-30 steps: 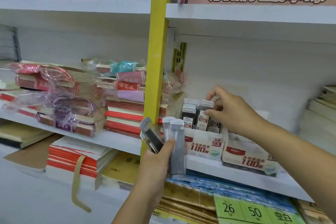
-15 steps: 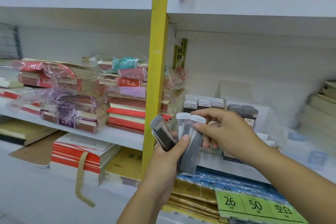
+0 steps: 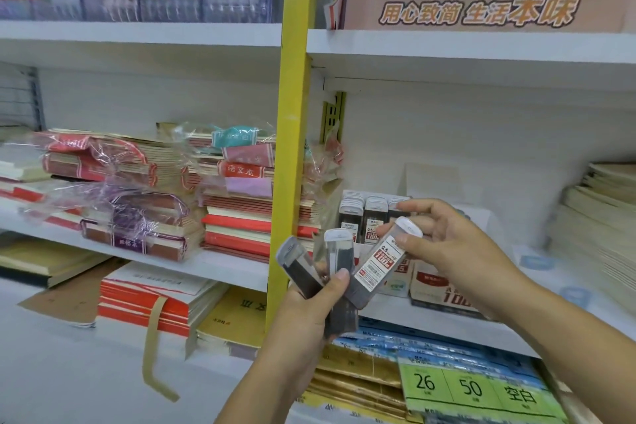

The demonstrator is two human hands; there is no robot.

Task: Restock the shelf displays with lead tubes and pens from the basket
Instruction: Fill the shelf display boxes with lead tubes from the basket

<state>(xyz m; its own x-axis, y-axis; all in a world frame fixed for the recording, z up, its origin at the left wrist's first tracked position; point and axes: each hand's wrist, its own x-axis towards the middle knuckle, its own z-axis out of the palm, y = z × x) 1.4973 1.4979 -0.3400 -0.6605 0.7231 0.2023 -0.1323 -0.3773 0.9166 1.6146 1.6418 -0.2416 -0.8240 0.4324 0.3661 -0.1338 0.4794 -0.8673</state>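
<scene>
My left hand (image 3: 309,306) grips a fan of lead tubes (image 3: 339,253) in front of the yellow post (image 3: 292,113), thumb pressed across them. My right hand (image 3: 447,248) pinches the capped top of the labelled tube (image 3: 380,263), which tilts right with its lower end against the others. Behind my hands, more tubes stand upright in the display box (image 3: 401,272) on the white shelf (image 3: 234,267), with stacked notebooks (image 3: 237,217) left of the post.

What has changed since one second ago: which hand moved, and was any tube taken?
The right hand left the display box, came back to the left hand and now pinches one labelled lead tube, tilting it out rightward. The left hand still grips the other tubes.
</scene>
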